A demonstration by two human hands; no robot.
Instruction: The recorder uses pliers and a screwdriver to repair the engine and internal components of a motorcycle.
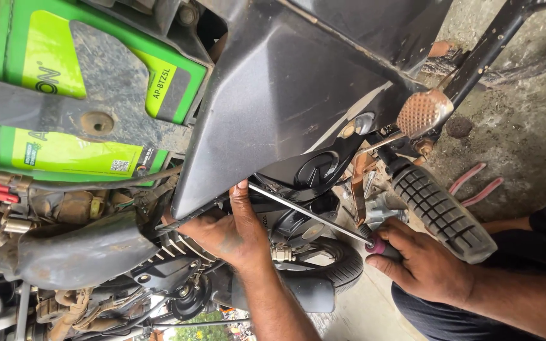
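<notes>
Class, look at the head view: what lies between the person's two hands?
The screwdriver's bare metal shaft spans it, from the right hand to the left hand; behind it sit dark engine parts and a tyre.

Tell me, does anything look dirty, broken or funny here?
The bright green rectangular battery sits exposed, and the grey plastic bracket across it is caked with dried mud. A pair of pink-handled pliers lies on the concrete floor. Nothing looks broken.

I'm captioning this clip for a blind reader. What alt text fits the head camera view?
A person's right hand grips a screwdriver whose long shaft reaches under a dark grey motorcycle side panel, while the left hand steadies the panel's lower edge. A green battery sits exposed at upper left, and a ribbed black footrest juts out at right.
</notes>
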